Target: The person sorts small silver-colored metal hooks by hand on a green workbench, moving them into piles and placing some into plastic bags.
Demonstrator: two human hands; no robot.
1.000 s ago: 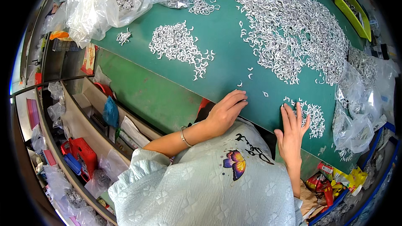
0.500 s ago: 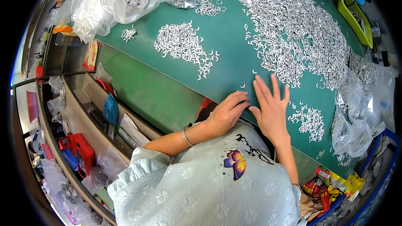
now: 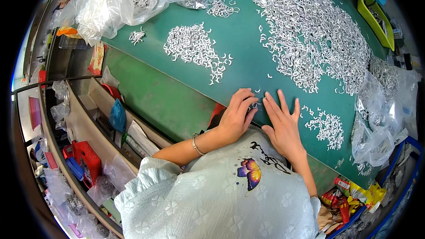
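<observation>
My left hand (image 3: 239,114), with a bangle at its wrist, is at the near edge of the green table (image 3: 245,55). Its curled fingers and thumb hold some small dark silver metal pieces (image 3: 253,106), partly hidden by the fingers. Flat beside it lies my right hand (image 3: 284,128), fingers stretched out and holding nothing that shows. A single curved silver piece (image 3: 257,90) rests just beyond the hands. To the right of my right hand is a small pile of silver pieces (image 3: 330,128). Another pile of curved pieces (image 3: 190,44) is farther left.
A large heap of curved silver pieces (image 3: 310,35) covers the far right. Clear plastic bags (image 3: 104,9) stand at the far left, and another bag (image 3: 376,128) at the right edge. A green bin (image 3: 376,22) is at the far right. Shelves with a red basket (image 3: 86,159) are on the left.
My left hand has shifted slightly left and its grip shows the metal pieces more. My right hand has drawn back toward me, its fingers still extended.
</observation>
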